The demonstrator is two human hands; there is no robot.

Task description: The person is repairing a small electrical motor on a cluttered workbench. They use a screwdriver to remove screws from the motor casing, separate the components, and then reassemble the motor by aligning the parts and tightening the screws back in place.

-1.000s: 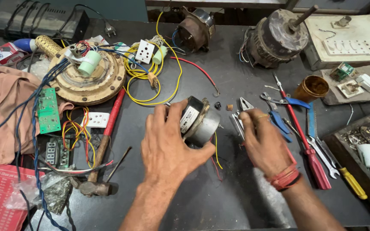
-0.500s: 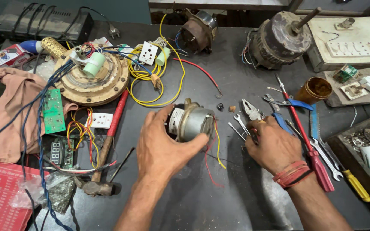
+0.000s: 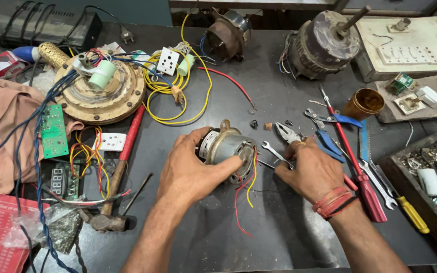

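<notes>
Head camera looks down on a dark workbench [image 3: 279,237], and nearest to me are the two forearms coming in from six o'clock. The left hand [image 3: 190,174] is wrapped over a small grey electric motor [image 3: 227,148], fingers curled around its near side and thumb laid along the casing, so the motor sits just at one o'clock from that palm, touching it. The motor's long axis runs roughly from nine to three o'clock, with red and yellow wires [image 3: 244,194] trailing off toward six. The right hand [image 3: 312,169] rests just at three o'clock of the motor, apart from it, fingers bent down onto a thin spanner [image 3: 274,151] and the pliers [image 3: 287,134]; whether they actually pinch either one I cannot tell. So the left hand is the nearer one to the motor.

Farther out, at nine o'clock, lies a hammer [image 3: 120,169] with a red handle. Beyond, at eleven, a round brass-coloured fan body [image 3: 99,93], and at one o'clock a larger rusty motor [image 3: 319,48].
</notes>
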